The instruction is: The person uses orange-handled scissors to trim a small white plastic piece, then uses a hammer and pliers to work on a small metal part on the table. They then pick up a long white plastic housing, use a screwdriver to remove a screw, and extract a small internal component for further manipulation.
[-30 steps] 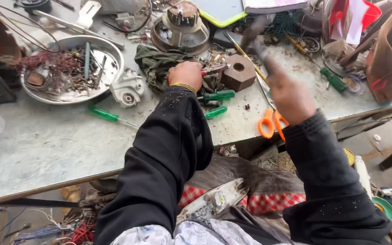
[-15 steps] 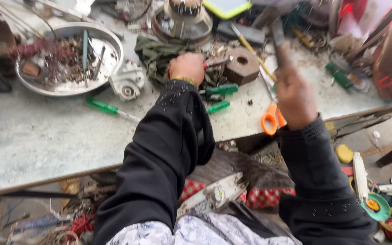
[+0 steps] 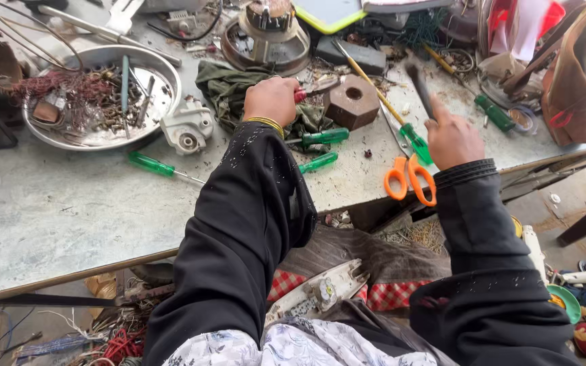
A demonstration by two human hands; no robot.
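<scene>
1. My left hand (image 3: 270, 99) rests at the far side of the grey stone bench (image 3: 69, 210), fingers curled tight around a red-handled tool (image 3: 313, 89) whose metal tip points right, toward a brown hexagonal block with a round hole (image 3: 352, 102).
2. The tool and my left hand lie over a crumpled dark green cloth (image 3: 222, 88), just left of the block.
3. My right hand (image 3: 452, 139) is raised above the bench's near right edge, fingers wrapped closed around a dark, blurred handle (image 3: 418, 87) that rises up and to the left; I cannot tell what its head is.
4. Below my right hand lie orange-handled scissors (image 3: 409, 177), and just beside them a green-handled screwdriver (image 3: 414, 139).
5. Two more green-handled screwdrivers (image 3: 323, 137) sit near my left wrist, and another green screwdriver (image 3: 152, 165) lies further left.
6. To the left stands a round, shallow metal bowl (image 3: 164, 74). It holds a tangle of reddish copper wire (image 3: 69, 88), small screws and metal scraps, and thin tools leaning inside.
7. Just beside the bowl's right rim lies a pale grey cast-metal part (image 3: 186, 126).
8. Behind my left hand sits a round metal motor housing (image 3: 266, 37).
</scene>
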